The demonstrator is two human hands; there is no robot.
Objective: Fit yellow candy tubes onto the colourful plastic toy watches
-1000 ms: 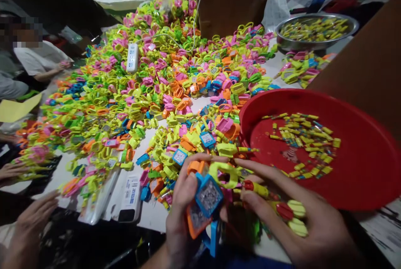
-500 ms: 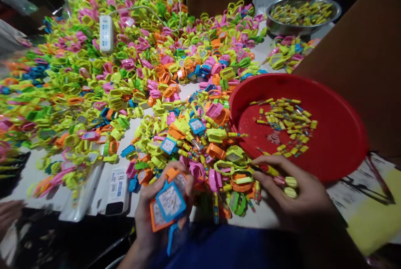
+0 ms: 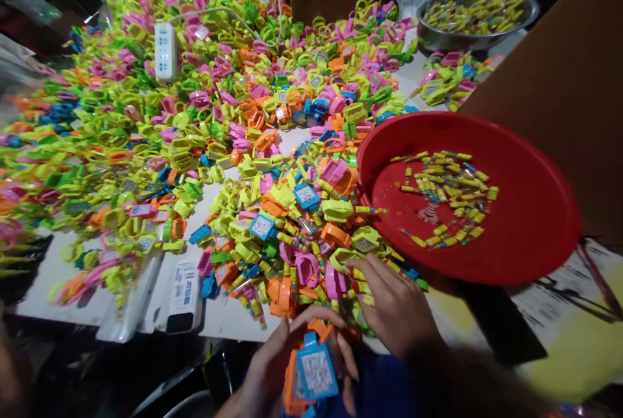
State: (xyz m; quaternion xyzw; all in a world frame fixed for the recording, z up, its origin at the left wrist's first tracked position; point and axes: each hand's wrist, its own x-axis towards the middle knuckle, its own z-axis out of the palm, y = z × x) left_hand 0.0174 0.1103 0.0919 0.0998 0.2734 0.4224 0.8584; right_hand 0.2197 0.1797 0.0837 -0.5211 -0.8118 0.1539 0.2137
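My left hand (image 3: 270, 359), low at the table's front edge, is closed around a blue toy watch (image 3: 317, 374) with a patterned square face and an orange toy watch (image 3: 291, 387) beneath it. My right hand (image 3: 396, 311) is at the near side of the pile, fingers bent around small yellow-ended tubes (image 3: 366, 298). Its fingertips touch a yellow-green toy watch (image 3: 343, 258). Around both hands lies a heap of pink, orange, blue and yellow toy watches (image 3: 305, 269), mixed with yellow-wrapped tubes.
A red basin (image 3: 525, 210) with loose yellow tubes stands at right. Behind it is a metal bowl (image 3: 428, 38) of similar tubes, near a cardboard panel (image 3: 549, 74). A power strip (image 3: 165, 51) rests on the big watch pile. A white labelled box (image 3: 185, 295) lies front left.
My right hand has moved left from beside the basin into the near heap, with the yellow tubes. My left hand has shifted right and down, still holding the toy watches.
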